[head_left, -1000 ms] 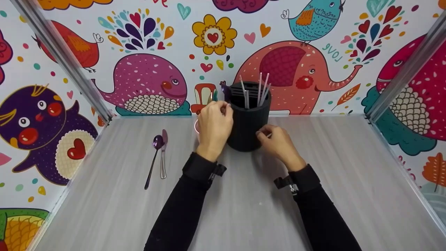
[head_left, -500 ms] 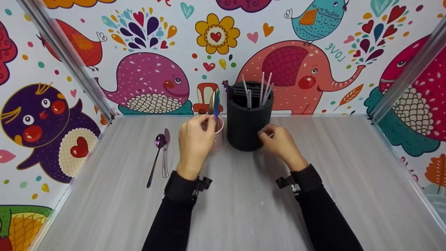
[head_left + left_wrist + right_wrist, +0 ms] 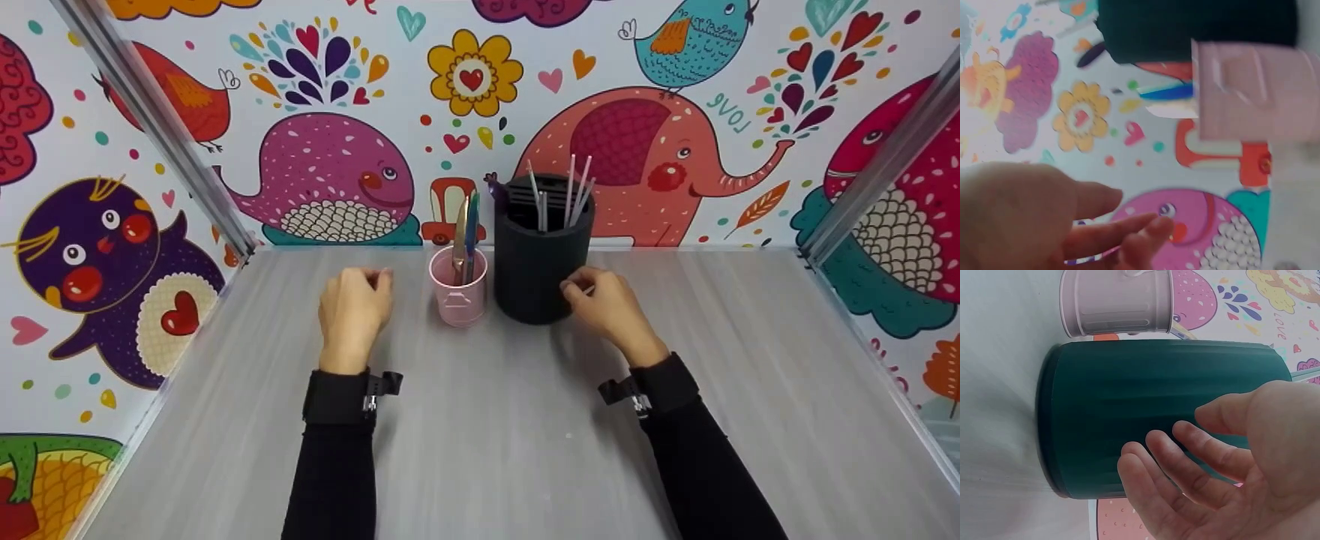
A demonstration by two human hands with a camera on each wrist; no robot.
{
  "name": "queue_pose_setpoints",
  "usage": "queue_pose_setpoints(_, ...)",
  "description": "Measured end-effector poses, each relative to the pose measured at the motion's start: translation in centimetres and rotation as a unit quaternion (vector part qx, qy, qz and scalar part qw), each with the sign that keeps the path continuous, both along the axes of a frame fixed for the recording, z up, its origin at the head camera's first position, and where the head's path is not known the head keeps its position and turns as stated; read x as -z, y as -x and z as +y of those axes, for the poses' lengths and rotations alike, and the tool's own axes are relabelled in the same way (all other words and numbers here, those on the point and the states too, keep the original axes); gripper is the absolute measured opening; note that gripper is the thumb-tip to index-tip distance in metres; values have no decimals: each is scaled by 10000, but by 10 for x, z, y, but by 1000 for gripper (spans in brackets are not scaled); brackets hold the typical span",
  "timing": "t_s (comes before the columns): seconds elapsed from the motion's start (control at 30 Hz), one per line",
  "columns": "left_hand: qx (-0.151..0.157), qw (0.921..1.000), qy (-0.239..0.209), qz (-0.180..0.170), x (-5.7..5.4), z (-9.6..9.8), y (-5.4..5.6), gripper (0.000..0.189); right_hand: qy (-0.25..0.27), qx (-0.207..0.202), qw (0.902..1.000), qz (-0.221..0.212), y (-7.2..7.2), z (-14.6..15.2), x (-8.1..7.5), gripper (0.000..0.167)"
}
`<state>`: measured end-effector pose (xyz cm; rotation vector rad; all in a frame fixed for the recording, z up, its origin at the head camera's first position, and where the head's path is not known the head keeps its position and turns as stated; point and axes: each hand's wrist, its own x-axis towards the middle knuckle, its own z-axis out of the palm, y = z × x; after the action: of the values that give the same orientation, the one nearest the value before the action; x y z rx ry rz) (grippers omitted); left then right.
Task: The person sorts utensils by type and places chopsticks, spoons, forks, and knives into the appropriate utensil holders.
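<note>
My left hand [image 3: 354, 315] is over the left part of the table, away from the pink bucket [image 3: 459, 306]. Its fingers are loosely bent with nothing between them in the left wrist view. It covers the spot where a purple spoon and a knife lay. Two knives stand in the bucket, one with a golden blade [image 3: 460, 238], the other bluish [image 3: 472, 225]. Beside the bucket is a black utensil holder [image 3: 538, 270] with several pale straws [image 3: 574, 191] and a purple utensil at its rim. My right hand [image 3: 611, 307], fingers relaxed, is right at the holder's right side.
The grey wood-look table [image 3: 480, 435] meets a cartoon-printed wall [image 3: 405, 176] close behind the bucket and holder. Metal posts [image 3: 165, 142] stand at the left and right corners.
My left hand has let go of a knife in the pink bucket and moved left and away, uncovering the bucket. My right hand stays beside the holder.
</note>
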<state>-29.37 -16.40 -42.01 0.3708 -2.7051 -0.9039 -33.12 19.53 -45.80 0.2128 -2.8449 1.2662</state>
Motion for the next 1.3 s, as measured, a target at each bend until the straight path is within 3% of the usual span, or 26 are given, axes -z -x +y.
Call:
queue_pose_setpoints(0.17, -194, 9979, 316, -529, 21, -13, 6, 36, 39, -57, 10000, -40, 2, 1, 0, 23)
queue_pose_setpoints(0.4, -363, 9881, 590, -1371, 47, -25, 17, 37, 58, -4, 9997, -227, 2, 2, -1, 24)
queue_pose_setpoints(0.7, -502, 9791, 752, -1820, 71, -33, 23, 37, 66, -26, 9996, -257, 2, 3, -1, 24)
queue_pose_setpoints(1.0, -461, 9828, 652, -1662, 78, -34, 23, 30, -25, -25, 10000, 33, 1, 0, 1, 23)
queue_pose_setpoints(1.3, -257, 9787, 461, -1982, 76, -33, 26, 36, -16, -6, 10000, 22, 1, 0, 2, 23)
